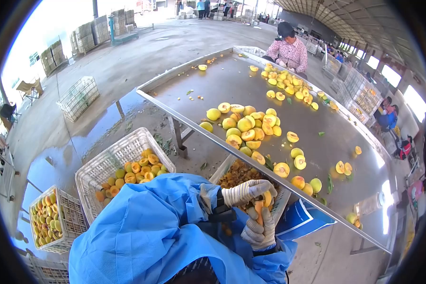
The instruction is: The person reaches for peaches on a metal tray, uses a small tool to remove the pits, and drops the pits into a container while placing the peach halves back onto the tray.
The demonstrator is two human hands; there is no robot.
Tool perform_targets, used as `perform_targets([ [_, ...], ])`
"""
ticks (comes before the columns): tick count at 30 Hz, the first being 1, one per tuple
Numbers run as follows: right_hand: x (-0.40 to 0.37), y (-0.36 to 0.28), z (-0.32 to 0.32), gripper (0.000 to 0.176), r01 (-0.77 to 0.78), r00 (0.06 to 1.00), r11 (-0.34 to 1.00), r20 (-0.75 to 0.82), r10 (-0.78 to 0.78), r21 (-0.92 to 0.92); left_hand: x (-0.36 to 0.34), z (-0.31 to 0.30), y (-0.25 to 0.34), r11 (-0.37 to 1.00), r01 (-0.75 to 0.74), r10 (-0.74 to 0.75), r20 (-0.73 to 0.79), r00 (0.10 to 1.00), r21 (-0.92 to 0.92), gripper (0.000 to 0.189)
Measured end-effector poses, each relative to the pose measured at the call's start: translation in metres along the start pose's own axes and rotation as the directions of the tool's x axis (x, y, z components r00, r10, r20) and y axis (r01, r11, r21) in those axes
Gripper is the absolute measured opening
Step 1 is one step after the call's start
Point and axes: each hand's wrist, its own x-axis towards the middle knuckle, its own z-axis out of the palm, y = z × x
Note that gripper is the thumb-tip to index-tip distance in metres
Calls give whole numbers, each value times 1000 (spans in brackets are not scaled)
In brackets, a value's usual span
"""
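Observation:
My left hand (247, 192), in a striped, light knit glove, is closed around a yellow-orange peach half (268, 199). Just below it, my right hand (260, 232), also gloved, grips an elongated orange-brown piece (259, 211) that touches the fruit; whether this is a tool handle or fruit flesh I cannot make out. Both hands are above a white crate (281, 204) holding brownish-orange scraps (239, 176). To their upper right, a pile of whole and halved peaches (246, 125) lies on the metal table (194, 99).
A white crate (92, 171) of peach halves stands left of my blue sleeve, with a fuller crate (72, 232) beyond it. Along the right runs the table's raised edge (208, 135). A person (292, 52) in a patterned top sits at the far side. Wet floor lies left.

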Motion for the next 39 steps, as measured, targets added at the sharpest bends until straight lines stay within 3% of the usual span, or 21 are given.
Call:
perform_targets([
  [3,2,0,0,38,16,1000,1000,25,-16,-12,0,0,3,999,44,-44,-24,999,31,60],
  [6,3,-2,-5,38,12,999,998,-42,-15,-60,0,-3,-10,992,63,-73,-82,994,-112,63],
  [9,8,0,2,38,55,938,943,-307,-162,-329,5,-5,-29,988,17,-53,-229,972,-154,62],
  [12,10,0,-7,39,50,923,969,-359,-137,-242,7,-3,-38,990,-43,-5,-346,938,-131,61],
  [13,9,-1,-9,39,51,945,980,-307,-110,-194,5,0,-38,990,-58,7,-372,928,-126,60],
  [14,8,-5,-10,40,51,963,989,-257,-86,-142,5,-2,-37,989,-86,42,-319,947,-123,60],
  [17,8,-4,-13,42,-16,999,998,-31,14,-65,9,-14,-37,843,93,-199,-147,969,-530,54],
  [19,11,2,-3,40,-13,996,990,-90,0,-142,13,-24,-54,823,174,-228,-34,973,-540,52],
  [22,12,-4,-12,40,104,984,989,-136,-117,-103,14,-27,-51,828,101,-259,-217,941,-551,54],
  [25,6,-12,-9,42,136,916,937,-320,-243,-323,10,-30,-52,884,72,-235,-307,922,-461,59],
  [26,5,-16,-8,42,119,895,907,-352,-274,-403,10,-27,-52,864,34,-196,-273,942,-502,61],
  [29,7,-17,-6,38,-4,657,686,-519,-547,-728,12,-28,-55,825,64,-241,-247,939,-562,60],
  [30,1,-26,-13,43,-106,638,596,-515,-572,-796,11,-30,-54,828,96,-276,-253,927,-552,58],
  [31,-2,-30,-36,45,-188,596,283,-338,-728,-941,9,-33,-52,831,128,-310,-261,914,-541,56],
  [32,-3,-32,-69,47,-277,573,-59,-116,-812,-959,7,-36,-51,833,160,-344,-269,899,-529,55],
  [33,1,-33,-72,50,-363,569,-384,124,-813,-849,8,-36,-46,835,193,-376,-278,884,-516,53],
  [34,-2,-32,-74,56,-308,566,-316,93,-819,-897,7,-23,-34,900,158,-331,-401,854,-407,45],
  [36,-6,-35,-71,57,-444,597,-358,26,-801,-822,7,-41,-50,986,156,-169,-399,901,-67,44],
  [37,-7,-35,-61,58,-507,606,-377,-9,-795,-775,4,-40,-42,984,140,-90,-372,924,110,45],
  [38,-7,-34,-48,62,-586,591,-282,-163,-790,-760,-1,-38,-32,955,221,-131,-389,912,197,50],
  [39,-7,-33,-43,67,-579,599,-299,-147,-787,-758,-4,-42,-34,941,191,-76,-379,922,278,50],
])
